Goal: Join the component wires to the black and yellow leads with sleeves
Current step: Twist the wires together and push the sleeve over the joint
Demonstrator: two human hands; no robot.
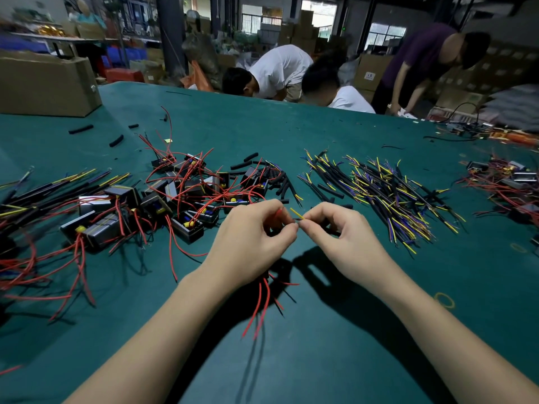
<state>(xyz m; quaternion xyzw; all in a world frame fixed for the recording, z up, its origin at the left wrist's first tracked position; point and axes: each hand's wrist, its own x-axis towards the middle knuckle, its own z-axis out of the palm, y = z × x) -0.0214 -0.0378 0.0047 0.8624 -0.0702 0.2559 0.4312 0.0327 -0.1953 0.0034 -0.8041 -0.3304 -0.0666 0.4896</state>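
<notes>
Far left of the green desk point(320, 135): a bundle of black leads with yellow tips point(58, 185) is lying there, looking like finished or staged pieces; can't tell which. Next over, a heap of black components point(186, 196) trailing red wires point(175, 249) is waiting, clearly the bulk of the job still to do. Loose black sleeves point(277, 179) are sitting just behind the hands.

Centre: left hand point(250, 243) is pinching a red wire end, with more red wires hanging below the palm, so it's probably holding a component, though that's hidden. Right hand point(347, 240) is pinching a lead whose yellow tip point(297, 213) is sticking up between the two hands. Fingertips are nearly touching; this looks like the twist-together step, no sleeve on yet.

Right: a big pile of unused black and yellow leads point(388, 193) is waiting. Early in the batch, I'd judge.
</notes>
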